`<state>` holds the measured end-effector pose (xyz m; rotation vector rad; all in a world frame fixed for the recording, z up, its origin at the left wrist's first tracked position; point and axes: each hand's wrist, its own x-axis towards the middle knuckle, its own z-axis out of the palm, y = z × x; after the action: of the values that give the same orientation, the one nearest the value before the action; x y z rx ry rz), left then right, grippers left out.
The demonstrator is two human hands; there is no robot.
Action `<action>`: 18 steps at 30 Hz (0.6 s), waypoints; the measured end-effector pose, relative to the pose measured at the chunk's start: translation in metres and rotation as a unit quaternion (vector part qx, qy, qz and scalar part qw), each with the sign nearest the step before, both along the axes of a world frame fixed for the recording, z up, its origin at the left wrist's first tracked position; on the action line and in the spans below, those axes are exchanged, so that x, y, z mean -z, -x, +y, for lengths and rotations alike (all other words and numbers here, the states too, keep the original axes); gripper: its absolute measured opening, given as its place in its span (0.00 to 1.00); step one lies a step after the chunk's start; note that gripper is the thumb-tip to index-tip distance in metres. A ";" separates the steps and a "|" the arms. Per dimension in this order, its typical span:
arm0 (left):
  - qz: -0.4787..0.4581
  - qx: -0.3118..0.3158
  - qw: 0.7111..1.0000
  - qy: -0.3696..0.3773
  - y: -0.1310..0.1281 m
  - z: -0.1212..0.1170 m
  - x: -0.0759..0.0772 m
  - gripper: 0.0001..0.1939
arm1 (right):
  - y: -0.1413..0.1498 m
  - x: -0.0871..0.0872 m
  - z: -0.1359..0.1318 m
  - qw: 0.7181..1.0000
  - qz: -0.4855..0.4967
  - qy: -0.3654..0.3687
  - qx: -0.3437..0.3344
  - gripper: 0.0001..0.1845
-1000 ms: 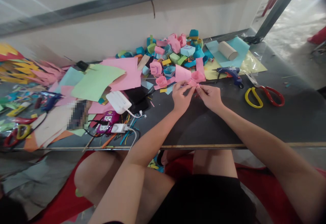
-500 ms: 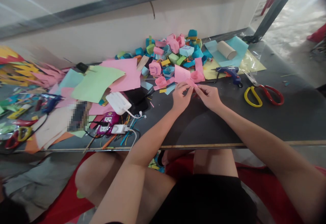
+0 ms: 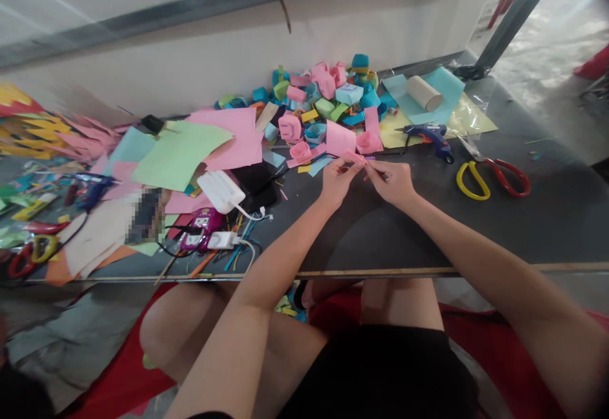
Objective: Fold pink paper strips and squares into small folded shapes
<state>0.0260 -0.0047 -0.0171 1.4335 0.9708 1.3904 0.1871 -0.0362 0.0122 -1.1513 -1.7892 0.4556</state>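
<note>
My left hand (image 3: 337, 179) and my right hand (image 3: 392, 180) meet over the dark table (image 3: 476, 228), fingertips pinched together on a small pink paper strip (image 3: 358, 158). Both hands are closed on it, held just above the tabletop. Right behind them lie a pink paper sheet (image 3: 339, 138) and a pile of folded coloured paper pieces (image 3: 323, 98).
Red-and-yellow scissors (image 3: 492, 178) and a blue glue gun (image 3: 431, 135) lie to the right. A cardboard roll (image 3: 423, 93) rests on blue paper. Green and pink sheets (image 3: 190, 146), a white charger (image 3: 221, 192), cables and a power strip (image 3: 209, 232) crowd the left.
Both hands have stayed in place, with the fingers shifting slightly on the pink strip. The view has barely moved.
</note>
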 end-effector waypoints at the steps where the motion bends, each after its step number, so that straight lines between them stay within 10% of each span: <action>1: -0.001 0.002 1.000 0.006 0.000 0.002 0.001 0.26 | 0.000 0.001 0.000 1.000 0.003 0.000 -0.002 0.22; 18: -0.043 0.061 0.997 0.019 0.006 0.004 -0.001 0.26 | -0.002 -0.003 0.001 0.999 -0.005 0.013 -0.041 0.22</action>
<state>0.0198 -0.0005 -0.0157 1.3718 0.8367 1.3262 0.1892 -0.0354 0.0157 -1.1033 -1.8484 0.5230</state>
